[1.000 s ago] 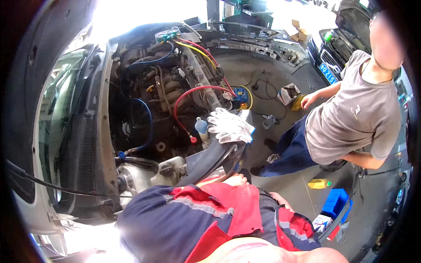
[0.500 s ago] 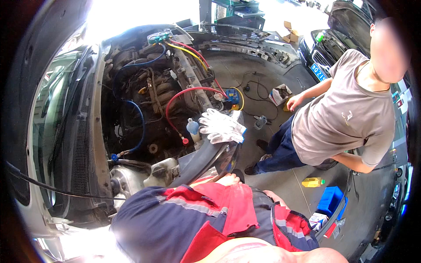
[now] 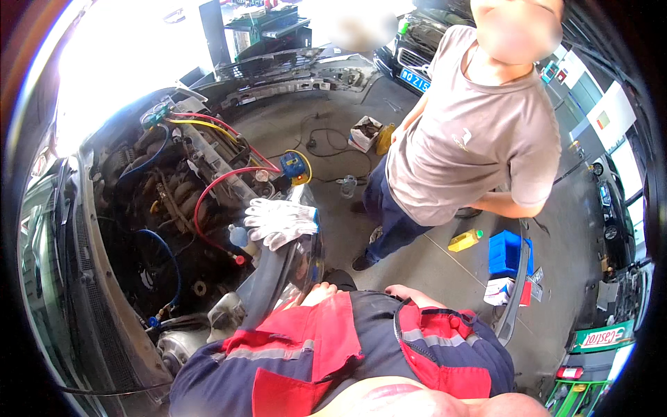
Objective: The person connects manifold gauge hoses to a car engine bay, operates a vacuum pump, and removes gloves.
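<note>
Two bare hands are positioned low at the front of the person's body. The left hand [image 3: 319,293] is beside the lower end of the black fender [image 3: 274,274]; contact cannot be confirmed. Its fingers are partly hidden, so whether they are spread or gripping cannot be determined. The right hand [image 3: 415,296] is at the waist beside the jacket [image 3: 445,340]; its fingertips are hidden and its grip likewise cannot be determined.

Judged stage: standby, with no component visibly being handled. Any manual operation in the engine bay [image 3: 170,208] would call for the left hand to be raised over the fender.

Surface, left to right: the blue hose [image 3: 165,257] runs down the engine bay; the gauge set [image 3: 154,116] sits at the far end; the red hose [image 3: 201,198] arches towards a blue-and-yellow unit [image 3: 293,167]. White gloves [image 3: 281,221] lie on the front end of the fender, beyond the left hand.

Room, left to right: a green cabinet [image 3: 267,31] stands at the back. A dark car [image 3: 413,59] is parked behind a co-worker [image 3: 472,139] in a grey shirt. On the floor [image 3: 417,274] are a yellow bottle [image 3: 465,240], lying on its side, and a blue bin [image 3: 504,254].
</note>
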A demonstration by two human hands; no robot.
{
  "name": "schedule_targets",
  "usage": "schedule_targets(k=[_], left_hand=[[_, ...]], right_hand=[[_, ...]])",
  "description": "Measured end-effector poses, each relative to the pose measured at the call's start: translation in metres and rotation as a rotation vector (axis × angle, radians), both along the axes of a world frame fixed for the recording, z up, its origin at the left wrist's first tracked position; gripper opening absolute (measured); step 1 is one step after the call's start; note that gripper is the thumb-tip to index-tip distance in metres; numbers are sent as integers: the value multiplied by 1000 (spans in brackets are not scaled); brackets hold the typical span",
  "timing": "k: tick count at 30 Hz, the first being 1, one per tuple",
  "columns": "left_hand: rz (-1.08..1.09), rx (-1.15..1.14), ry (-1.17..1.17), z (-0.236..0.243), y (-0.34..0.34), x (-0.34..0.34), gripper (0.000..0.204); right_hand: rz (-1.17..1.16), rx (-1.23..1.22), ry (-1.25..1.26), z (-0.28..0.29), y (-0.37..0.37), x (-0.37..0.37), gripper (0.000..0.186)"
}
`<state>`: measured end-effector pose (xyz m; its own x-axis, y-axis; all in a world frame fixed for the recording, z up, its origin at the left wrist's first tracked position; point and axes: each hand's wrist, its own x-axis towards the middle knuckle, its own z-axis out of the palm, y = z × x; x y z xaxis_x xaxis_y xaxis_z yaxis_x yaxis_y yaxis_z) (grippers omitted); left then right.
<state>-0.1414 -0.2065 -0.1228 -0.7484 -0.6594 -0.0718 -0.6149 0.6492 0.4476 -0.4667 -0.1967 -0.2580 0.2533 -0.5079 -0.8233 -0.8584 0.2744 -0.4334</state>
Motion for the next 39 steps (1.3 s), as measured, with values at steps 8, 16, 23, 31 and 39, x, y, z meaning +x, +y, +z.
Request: schedule_targets(k=[8, 16, 23, 31, 39], left_hand=[[-6, -40, 39, -6, 0, 2, 25], [24, 125, -138, 29, -9, -7, 26], [86, 39, 47, -12, 5, 3, 23], [164, 248, -66, 33, -2, -6, 23], [64, 58, 23, 7, -2, 0, 24]], right_hand=[[106, -79, 2, -19, -7, -1, 24], [80, -42, -12, -17, -9, -7, 26], [52, -295, 66, -26, 1, -5, 25], [80, -207, 141, -18, -5, 2, 27], [103, -224, 257, 17, -2, 5, 26]])
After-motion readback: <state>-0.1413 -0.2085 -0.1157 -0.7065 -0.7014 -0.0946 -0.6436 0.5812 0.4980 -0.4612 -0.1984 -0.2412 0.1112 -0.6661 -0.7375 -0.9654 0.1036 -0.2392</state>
